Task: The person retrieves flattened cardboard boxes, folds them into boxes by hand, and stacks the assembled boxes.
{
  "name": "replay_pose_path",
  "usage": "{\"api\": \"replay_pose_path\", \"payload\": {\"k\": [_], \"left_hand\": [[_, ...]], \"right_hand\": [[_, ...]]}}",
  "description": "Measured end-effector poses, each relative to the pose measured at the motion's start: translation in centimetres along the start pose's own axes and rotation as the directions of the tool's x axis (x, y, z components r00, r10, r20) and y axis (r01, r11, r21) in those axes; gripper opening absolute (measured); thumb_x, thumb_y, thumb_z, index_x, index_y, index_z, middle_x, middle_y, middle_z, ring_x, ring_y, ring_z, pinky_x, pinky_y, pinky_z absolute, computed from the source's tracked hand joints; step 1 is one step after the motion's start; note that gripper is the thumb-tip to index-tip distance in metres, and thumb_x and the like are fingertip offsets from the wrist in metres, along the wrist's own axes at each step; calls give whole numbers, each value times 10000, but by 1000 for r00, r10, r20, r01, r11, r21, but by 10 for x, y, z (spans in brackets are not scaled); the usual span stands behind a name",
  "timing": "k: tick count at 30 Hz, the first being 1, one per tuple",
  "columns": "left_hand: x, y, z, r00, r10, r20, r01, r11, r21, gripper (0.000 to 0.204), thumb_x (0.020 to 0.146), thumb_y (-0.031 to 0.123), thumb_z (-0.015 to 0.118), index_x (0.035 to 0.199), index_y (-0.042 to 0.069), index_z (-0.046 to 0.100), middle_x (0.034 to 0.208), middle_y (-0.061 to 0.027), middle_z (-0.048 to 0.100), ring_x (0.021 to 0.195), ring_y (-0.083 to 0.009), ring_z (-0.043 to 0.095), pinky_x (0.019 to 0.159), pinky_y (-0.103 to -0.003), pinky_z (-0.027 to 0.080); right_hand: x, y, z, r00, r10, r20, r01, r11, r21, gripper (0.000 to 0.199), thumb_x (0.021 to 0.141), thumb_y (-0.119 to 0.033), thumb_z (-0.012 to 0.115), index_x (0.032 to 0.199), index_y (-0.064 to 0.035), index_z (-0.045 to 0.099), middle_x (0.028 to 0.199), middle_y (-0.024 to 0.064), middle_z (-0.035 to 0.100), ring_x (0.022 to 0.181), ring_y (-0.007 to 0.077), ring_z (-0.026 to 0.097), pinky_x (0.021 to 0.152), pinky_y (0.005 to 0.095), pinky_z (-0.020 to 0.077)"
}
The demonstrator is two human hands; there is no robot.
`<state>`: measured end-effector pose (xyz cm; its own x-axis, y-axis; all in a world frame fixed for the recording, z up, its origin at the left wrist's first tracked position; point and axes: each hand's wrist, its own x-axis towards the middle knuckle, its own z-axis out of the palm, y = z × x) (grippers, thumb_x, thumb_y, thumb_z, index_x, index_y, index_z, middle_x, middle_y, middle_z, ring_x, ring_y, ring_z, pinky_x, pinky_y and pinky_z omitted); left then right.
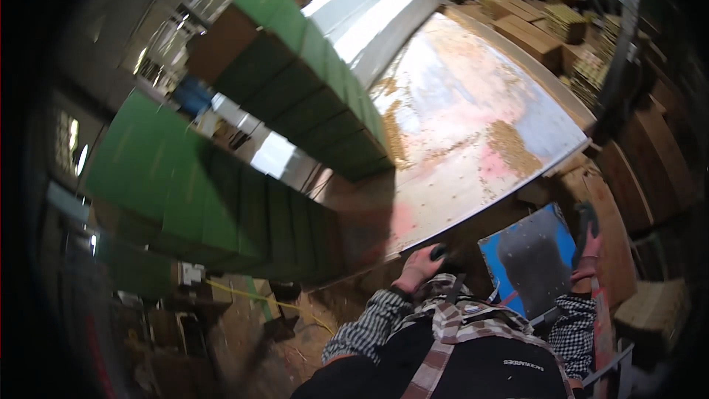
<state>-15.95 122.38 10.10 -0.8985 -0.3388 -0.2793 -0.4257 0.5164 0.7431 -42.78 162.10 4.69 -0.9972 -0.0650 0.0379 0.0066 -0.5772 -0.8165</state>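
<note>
My left hand (419,269), in a pink work glove with dark fingertips, is near the table's front edge, just above my checked apron (473,315). Its fingers look curled, and whatever may lie inside them is hidden. On my right stands a blue panel (504,264) with a large dark worn patch, tilted in front of my body. Beside the panel's right edge, my right hand (588,242) wears the same kind of glove, its dark fingers stretched away from me. Whether it touches the panel I cannot tell.
Ahead lies a large pale tabletop (450,133) with pink stains and sawdust. Two long rows of green-topped blocks, a near row (199,185) and a far row (303,81), stand at left. Cardboard boxes (528,38) line the far right. A yellow cord (266,298) crosses the floor.
</note>
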Motion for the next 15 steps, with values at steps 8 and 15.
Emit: {"api": "replay_pose_path", "payload": {"k": [8,15], "left_hand": [[-19,-104,-91,844,-463,-271,105,638,-763,352,956,164,465,1260,4,535,1298,-132,533,1171,-213,532,1006,-305,406],[114,-159,-259,432,-398,-809,-765,314,-563,503,1002,335,384,1420,60,337,1419,-82,388,1278,-163,381,1077,-299,282]], "right_hand": [[-41,64,303,777,278,565,86,842,-533,720,790,-196,736,1381,-4,373,1296,160,510,1132,224,519,955,323,426],[-31,126,496,641,327,695,194,807,-558,1071,699,-367,808,1417,86,156,1446,270,275,1353,332,292,1103,391,275]]}}
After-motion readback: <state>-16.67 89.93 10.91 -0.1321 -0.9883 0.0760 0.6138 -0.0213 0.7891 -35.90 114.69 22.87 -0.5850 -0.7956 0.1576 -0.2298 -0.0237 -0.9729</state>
